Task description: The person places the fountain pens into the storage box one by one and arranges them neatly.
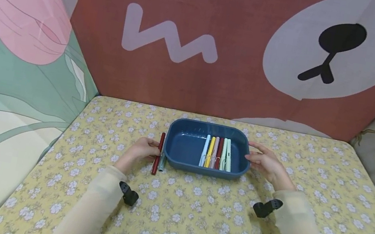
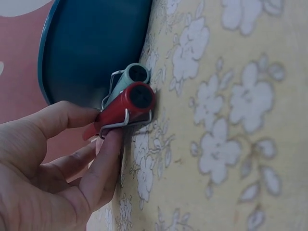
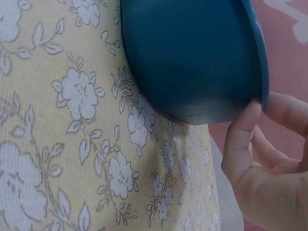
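My left hand [image 1: 142,150] pinches a dark red pen [image 1: 158,153] between thumb and fingers, just left of a blue tray [image 1: 179,165]. In the left wrist view the red pen [image 2: 118,109] shows its wire clip and dark round end toward the camera. A pale green pen [image 1: 162,163] lies right beside it, along the tray's left wall. At the tray's right end, my right hand [image 1: 269,165] rests its thumb and fingertips against the outer wall near the rim. In the right wrist view the thumb [image 3: 248,118] touches the tray's corner.
Inside the tray, several pens stand in a row right of the middle, among them a light blue pen [image 1: 205,150], a yellow pen [image 1: 209,152] and a dark red pen [image 1: 219,153]. A flowered yellow cloth [image 1: 192,218] covers the table. A printed curtain [image 1: 215,88] hangs behind.
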`<state>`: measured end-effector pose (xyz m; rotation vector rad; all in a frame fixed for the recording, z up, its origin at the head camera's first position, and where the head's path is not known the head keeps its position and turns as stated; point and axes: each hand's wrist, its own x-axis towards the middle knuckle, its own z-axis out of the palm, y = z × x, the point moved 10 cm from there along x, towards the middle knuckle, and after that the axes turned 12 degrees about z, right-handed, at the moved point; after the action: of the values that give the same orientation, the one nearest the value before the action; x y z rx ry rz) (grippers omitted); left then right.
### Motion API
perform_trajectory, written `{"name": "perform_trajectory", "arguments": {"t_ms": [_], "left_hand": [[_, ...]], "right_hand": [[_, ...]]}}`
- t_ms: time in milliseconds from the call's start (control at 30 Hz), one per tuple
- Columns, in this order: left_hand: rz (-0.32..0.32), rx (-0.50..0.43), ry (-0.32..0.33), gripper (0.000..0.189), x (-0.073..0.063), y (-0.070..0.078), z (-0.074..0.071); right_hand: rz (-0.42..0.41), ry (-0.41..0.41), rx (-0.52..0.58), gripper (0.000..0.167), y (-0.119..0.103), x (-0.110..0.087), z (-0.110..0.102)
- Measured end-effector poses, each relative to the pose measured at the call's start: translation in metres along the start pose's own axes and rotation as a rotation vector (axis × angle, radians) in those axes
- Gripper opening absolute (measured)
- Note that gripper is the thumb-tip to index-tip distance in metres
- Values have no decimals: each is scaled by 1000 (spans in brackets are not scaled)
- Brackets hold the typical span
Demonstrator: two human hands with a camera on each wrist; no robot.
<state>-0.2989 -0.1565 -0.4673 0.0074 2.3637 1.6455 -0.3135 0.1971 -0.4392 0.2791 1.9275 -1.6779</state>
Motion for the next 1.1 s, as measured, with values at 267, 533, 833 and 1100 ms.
{"name": "perform_trajectory", "arguments": {"t_ms": [267, 533, 833, 1100], "left_hand": [[-31, -72, 24, 46, -2, -6, -8], [-16, -116, 5, 49, -5, 1, -17], [4, -160, 44, 52, -8, 8, -27], [44, -222, 86, 54, -10, 27, -34]], "right_hand": [[16, -3, 4, 71, 0, 0, 1], [21, -2, -1, 71, -1, 0, 0], [26, 2, -26, 72, 1, 1, 0], [28, 13, -42, 72, 1, 1, 0]]}}
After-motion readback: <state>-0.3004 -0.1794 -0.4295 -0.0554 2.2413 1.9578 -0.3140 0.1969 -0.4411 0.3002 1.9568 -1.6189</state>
